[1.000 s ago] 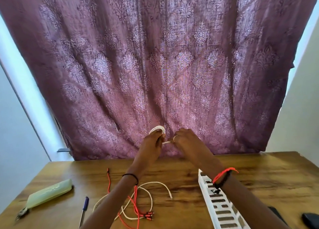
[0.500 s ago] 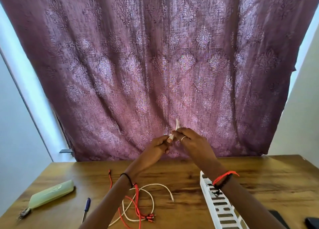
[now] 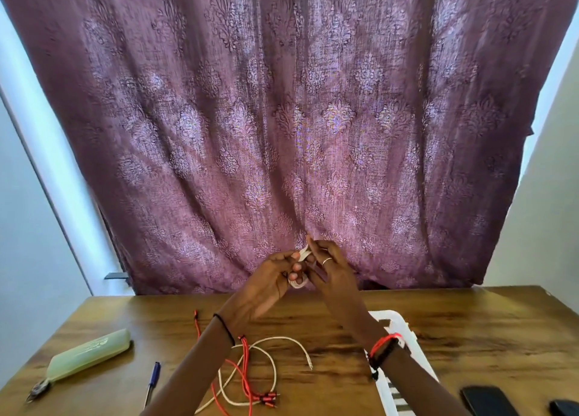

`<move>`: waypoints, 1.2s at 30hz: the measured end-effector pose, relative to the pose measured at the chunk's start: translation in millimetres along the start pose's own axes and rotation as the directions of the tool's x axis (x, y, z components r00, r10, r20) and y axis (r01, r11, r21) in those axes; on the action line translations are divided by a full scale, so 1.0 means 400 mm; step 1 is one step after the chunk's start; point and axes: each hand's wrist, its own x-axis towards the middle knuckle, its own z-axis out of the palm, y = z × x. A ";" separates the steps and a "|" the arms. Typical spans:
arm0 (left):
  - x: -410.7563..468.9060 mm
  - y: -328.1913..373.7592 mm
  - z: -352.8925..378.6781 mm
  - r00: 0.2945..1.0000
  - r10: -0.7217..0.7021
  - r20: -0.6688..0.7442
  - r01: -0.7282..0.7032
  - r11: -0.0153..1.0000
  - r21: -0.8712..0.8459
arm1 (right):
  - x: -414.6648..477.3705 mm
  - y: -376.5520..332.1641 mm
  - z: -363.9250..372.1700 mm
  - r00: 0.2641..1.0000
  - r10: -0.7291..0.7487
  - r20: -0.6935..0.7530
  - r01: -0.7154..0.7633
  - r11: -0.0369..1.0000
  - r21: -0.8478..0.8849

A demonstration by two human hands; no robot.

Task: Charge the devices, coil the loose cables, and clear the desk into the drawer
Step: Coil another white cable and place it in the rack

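No brand or writing readable; the print on the pale green plastic case point(image 3: 89, 354) is too blurred. Above the far edge of the brown wooden desk point(image 3: 470, 331), w/ the purple patterned curtain point(image 3: 297, 118) behind, my left hand point(image 3: 266, 287) and right hand point(image 3: 332, 268) meet on a small coiled white cable point(image 3: 302, 256). Both hands are closed round it, fingers pinching; the coil sits between them, one loop showing at top, another below my left fingers. Half a sec ago the cable stood up as a thin strip above my fingertips; it's now bunched lower, in the hands. On the desk, below the hands: loose white cable point(image 3: 272, 362) tangled w/ a red cable point(image 3: 244, 371). Right of that, a white power strip point(image 3: 404, 340) under my right wrist; left, a blue pen point(image 3: 153, 381).
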 end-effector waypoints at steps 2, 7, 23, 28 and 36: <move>-0.007 0.002 -0.006 1.000 -0.006 0.013 0.006 0.999 -0.038 | 0.004 -0.001 0.011 0.998 0.019 -0.064 -0.016 0.998 0.053; -0.018 0.010 -0.014 0.997 -0.030 0.064 0.036 0.995 -0.097 | 0.021 -0.014 0.022 0.980 0.183 -0.080 -0.171 0.976 0.137; -0.035 0.024 -0.050 0.979 -0.160 0.124 0.177 0.974 -0.142 | 0.021 -0.030 0.030 0.956 0.276 0.100 -0.291 0.936 0.196; -0.038 0.059 -0.064 0.969 -0.188 0.158 0.187 0.982 0.021 | 0.025 -0.022 0.020 0.942 0.297 0.157 -0.332 0.894 0.301; -0.039 0.095 -0.085 0.937 -0.237 0.255 0.200 0.966 0.163 | 0.017 -0.019 -0.026 0.883 0.230 0.409 -0.469 0.420 0.777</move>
